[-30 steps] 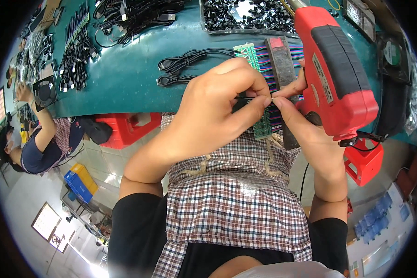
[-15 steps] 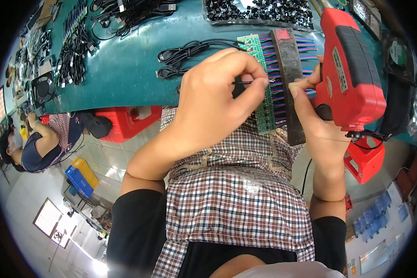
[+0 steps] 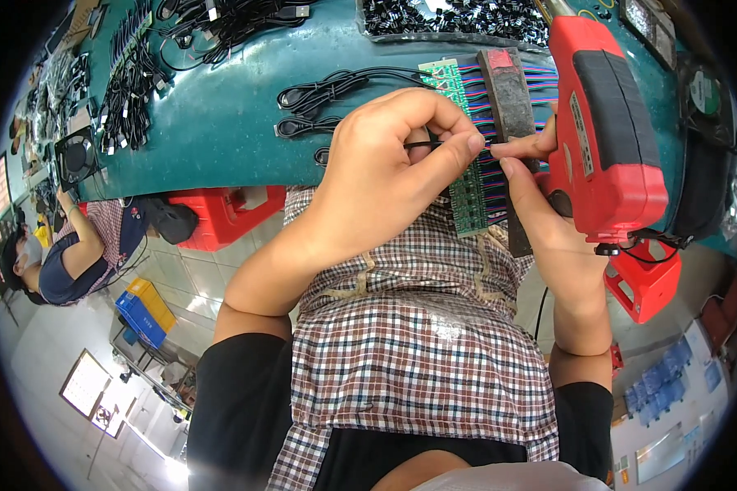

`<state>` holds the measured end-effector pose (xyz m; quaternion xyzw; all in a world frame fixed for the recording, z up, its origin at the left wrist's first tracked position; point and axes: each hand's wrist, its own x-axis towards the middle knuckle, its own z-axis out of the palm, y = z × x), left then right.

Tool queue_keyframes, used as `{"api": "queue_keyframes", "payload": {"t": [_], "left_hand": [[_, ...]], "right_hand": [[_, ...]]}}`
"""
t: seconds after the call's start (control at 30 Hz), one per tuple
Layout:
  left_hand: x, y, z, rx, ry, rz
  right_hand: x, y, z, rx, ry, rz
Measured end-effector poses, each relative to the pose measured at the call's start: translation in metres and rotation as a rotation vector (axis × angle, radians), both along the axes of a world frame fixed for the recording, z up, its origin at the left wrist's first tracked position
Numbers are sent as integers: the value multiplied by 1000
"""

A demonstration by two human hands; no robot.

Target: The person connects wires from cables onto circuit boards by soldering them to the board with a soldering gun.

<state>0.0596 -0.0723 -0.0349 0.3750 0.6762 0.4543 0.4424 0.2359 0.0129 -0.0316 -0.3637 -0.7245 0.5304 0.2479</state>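
My left hand (image 3: 385,168) pinches the end of a thin black cable (image 3: 422,145) between thumb and forefinger, above a long green circuit board (image 3: 469,209). A row of coloured wires (image 3: 540,79) runs from the board's right edge, under a dark weight bar (image 3: 512,102). In my right hand (image 3: 553,225) is a red-and-black soldering gun (image 3: 618,114), its metal nozzle pointing away from me. The thumb and forefinger of that hand reach over the bar, close to my left fingertips. What lies between the fingertips is too small to make out.
Coiled black cables (image 3: 307,96) lie left of the board. A bag of small black parts (image 3: 458,23) sits at the back, with more cable bundles (image 3: 131,106) at far left. A red stool (image 3: 647,282) stands at right. Another person (image 3: 74,254) works at left.
My right hand and the soldering gun have shifted left, bringing the right thumb and forefinger up to my left fingertips. The left hand has moved slightly right with the black cable.
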Motion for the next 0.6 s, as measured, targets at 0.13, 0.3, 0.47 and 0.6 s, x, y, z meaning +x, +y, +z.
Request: {"api": "queue_keyframes", "payload": {"t": [0.13, 0.3, 0.47, 0.6], "left_hand": [[0, 1, 1, -3, -47, -2], [2, 0, -3, 139, 66, -33], [3, -1, 4, 67, 135, -115], [4, 0, 12, 29, 287, -118]], "right_hand": [[-1, 1, -1, -37, 21, -13], [-9, -2, 2, -171, 173, -83], [2, 3, -2, -87, 12, -16], [-2, 1, 10, 17, -69, 22]]}}
